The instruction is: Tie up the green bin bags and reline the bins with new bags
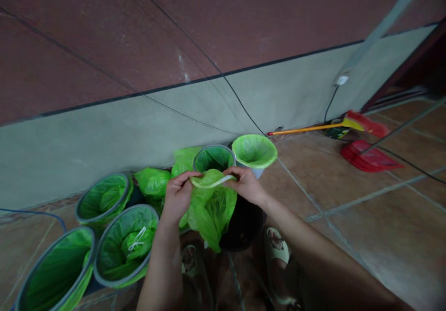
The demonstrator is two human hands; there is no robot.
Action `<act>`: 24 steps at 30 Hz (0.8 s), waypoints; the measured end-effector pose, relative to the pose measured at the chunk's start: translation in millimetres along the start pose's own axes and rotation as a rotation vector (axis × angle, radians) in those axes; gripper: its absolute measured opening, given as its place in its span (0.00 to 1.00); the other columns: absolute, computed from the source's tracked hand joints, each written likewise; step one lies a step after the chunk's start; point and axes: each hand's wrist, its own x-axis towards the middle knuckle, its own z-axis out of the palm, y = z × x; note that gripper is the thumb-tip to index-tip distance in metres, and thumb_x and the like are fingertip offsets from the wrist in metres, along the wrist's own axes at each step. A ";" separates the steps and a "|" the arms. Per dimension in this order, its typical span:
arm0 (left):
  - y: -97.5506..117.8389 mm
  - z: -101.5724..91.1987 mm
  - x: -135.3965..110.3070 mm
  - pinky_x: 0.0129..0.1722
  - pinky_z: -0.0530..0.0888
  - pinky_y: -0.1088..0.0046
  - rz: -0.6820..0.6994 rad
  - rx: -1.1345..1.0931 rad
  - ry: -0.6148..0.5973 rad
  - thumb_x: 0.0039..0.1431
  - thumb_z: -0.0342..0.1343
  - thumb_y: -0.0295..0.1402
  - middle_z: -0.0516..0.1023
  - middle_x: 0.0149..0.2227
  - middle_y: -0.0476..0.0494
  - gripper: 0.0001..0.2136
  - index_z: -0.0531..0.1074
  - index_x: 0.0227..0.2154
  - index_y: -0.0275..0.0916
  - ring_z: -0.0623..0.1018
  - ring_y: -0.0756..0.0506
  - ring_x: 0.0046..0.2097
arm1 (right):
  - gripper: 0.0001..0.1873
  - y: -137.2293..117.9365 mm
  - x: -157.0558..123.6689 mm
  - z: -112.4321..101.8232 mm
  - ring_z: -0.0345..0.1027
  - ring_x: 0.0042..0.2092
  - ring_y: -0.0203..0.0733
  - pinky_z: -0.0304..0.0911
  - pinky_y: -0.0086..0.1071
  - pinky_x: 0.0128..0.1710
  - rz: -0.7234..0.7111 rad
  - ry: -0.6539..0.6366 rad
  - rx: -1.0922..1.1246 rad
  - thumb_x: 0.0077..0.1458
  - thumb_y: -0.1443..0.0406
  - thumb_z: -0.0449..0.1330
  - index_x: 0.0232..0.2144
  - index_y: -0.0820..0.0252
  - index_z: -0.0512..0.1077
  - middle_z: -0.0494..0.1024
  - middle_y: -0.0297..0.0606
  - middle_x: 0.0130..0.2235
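Observation:
My left hand pinches one side of the mouth of a green plastic bin bag, and my right hand grips the opposite side. A pale band runs along the bag's rim between the two hands. The bag hangs down loosely, partly in front of a dark bin that stands between my feet. The bin's inside looks dark, and the bag covers its left part. Just beyond my hands are a grey-rimmed bin with a green liner and a smaller bin with a green liner folded over its rim.
Several lined bins stand at the left, with green bags by the wall. A broom with an orange handle and a red dustpan lie at the right. Cables run along the wall. A blue cord is at far left.

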 end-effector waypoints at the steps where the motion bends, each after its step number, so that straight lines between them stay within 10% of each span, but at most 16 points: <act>1: -1.0 -5.6 1.3 0.34 0.74 0.73 0.060 0.095 0.046 0.52 0.53 0.34 0.81 0.31 0.48 0.11 0.80 0.32 0.41 0.77 0.47 0.32 | 0.07 1.0 1.9 -6.2 0.67 0.31 0.37 0.62 0.30 0.34 -0.012 0.100 -0.081 0.45 0.65 0.61 0.30 0.59 0.77 0.76 0.32 0.28; 5: -3.6 -23.8 3.7 0.48 0.74 0.68 0.268 0.442 0.193 0.53 0.54 0.33 0.82 0.38 0.47 0.10 0.80 0.34 0.42 0.79 0.44 0.42 | 0.12 -2.8 4.8 -31.5 0.67 0.32 0.39 0.62 0.31 0.36 -0.076 0.428 -0.386 0.42 0.70 0.54 0.28 0.58 0.77 0.75 0.35 0.29; 24: -10.9 -60.7 -4.3 0.46 0.72 0.68 0.519 0.690 0.646 0.57 0.55 0.31 0.78 0.37 0.41 0.06 0.75 0.35 0.38 0.76 0.44 0.42 | 0.18 5.2 0.3 -106.2 0.73 0.34 0.47 0.66 0.39 0.38 0.088 0.880 -0.625 0.45 0.65 0.55 0.36 0.62 0.80 0.81 0.44 0.34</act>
